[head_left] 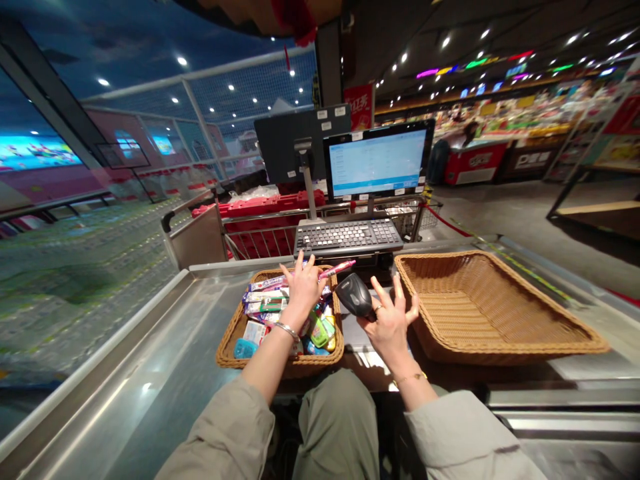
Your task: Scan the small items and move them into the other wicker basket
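My left hand (304, 288) is over the left wicker basket (231, 337), gripping a slim pink pen-like item (340, 269) by the thumb, its other fingers stretched toward the keyboard. Small packaged goods fill that basket: long purple-and-white packs (265, 297), a green item (319, 330) and a light blue one (245, 348). Between the two baskets, my right hand (393, 320) holds a black barcode scanner (354, 295) low in its grip, with several fingers spread upward. The scanner's head points left, close to the pink item. Its handle is mostly hidden by the hand.
A larger wicker basket (475, 313) with nothing in it stands on the right of the metal counter (125, 373). Behind are a black keyboard (350, 233), a lit monitor (379, 163) and a shopping cart (260, 237). A person (447, 150) is farther back.
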Demonstrator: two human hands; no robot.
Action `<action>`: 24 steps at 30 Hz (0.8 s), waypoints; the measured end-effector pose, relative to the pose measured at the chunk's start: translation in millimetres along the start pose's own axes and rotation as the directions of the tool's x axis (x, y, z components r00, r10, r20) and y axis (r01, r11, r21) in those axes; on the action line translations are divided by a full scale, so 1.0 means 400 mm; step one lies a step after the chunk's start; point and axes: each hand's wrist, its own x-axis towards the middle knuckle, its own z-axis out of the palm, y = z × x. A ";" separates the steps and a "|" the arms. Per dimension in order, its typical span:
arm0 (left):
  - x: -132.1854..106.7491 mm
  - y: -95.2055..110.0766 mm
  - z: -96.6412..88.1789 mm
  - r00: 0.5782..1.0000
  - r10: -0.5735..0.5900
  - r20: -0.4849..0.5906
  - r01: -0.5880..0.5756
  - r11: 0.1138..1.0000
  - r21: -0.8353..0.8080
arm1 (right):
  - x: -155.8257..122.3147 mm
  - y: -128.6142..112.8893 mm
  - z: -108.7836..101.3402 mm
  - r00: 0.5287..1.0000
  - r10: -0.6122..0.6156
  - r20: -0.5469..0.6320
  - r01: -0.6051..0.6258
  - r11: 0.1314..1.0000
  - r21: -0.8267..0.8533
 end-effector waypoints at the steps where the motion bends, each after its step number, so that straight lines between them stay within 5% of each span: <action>1: 0.001 0.004 -0.004 1.000 0.003 0.004 -0.003 1.000 -0.002 | 0.003 -0.002 -0.006 1.000 0.012 -0.006 -0.012 1.000 -0.007; 11: 0.029 0.073 -0.014 0.994 0.103 -0.023 -0.104 0.993 -0.056 | 0.028 0.012 -0.089 0.981 0.173 -0.086 -0.179 0.982 -0.060; 24: 0.092 0.269 0.036 0.941 0.338 -0.030 -0.339 0.934 -0.108 | 0.032 0.132 -0.192 0.901 0.369 -0.226 -0.401 0.909 -0.114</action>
